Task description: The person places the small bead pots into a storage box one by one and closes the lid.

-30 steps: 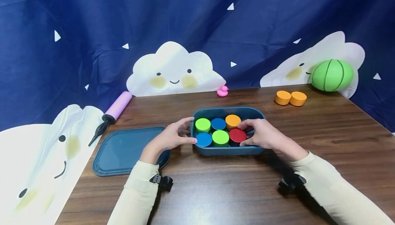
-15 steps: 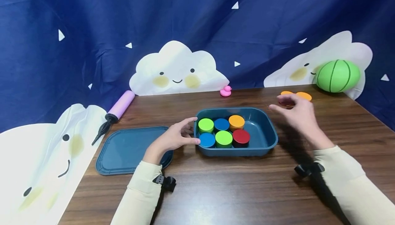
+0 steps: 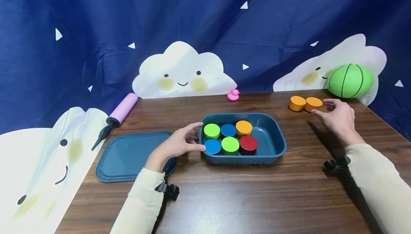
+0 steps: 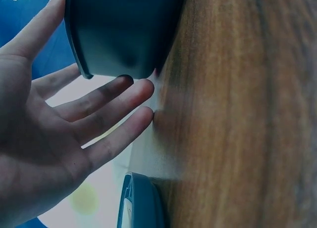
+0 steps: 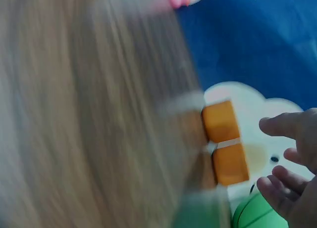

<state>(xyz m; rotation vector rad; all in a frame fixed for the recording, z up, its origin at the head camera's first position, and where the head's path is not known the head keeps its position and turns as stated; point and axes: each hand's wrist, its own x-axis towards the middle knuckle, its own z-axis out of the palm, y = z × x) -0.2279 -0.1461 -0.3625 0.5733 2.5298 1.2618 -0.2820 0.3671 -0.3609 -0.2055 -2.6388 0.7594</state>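
A dark blue-green box [image 3: 271, 137] holds several short cylinders in two rows: green [image 3: 212, 130], dark blue [image 3: 228, 130] and orange [image 3: 244, 128] behind; blue [image 3: 212, 146], green [image 3: 230, 145] and red [image 3: 248, 144] in front. My left hand [image 3: 174, 143] spans the box's left end, thumb at the near corner and index finger at the far one; its other fingers stretch out fairly straight in the left wrist view. At the back right, two orange cylinders [image 3: 313, 104] stand side by side. My right hand [image 3: 341, 118], thumb and fingers spread, is beside the right-hand one.
A matching lid [image 3: 128, 157] lies left of the box, partly behind my left forearm. A purple hand pump [image 3: 120, 111] lies at the back left. The pink duck [image 3: 233, 95] and green ball [image 3: 350, 80] are at the table's back, before a blue curtain [image 3: 257, 23].
My right hand has left the red cylinder in the box and moved right and back to the orange pair. The left hand stays at the box's left end.
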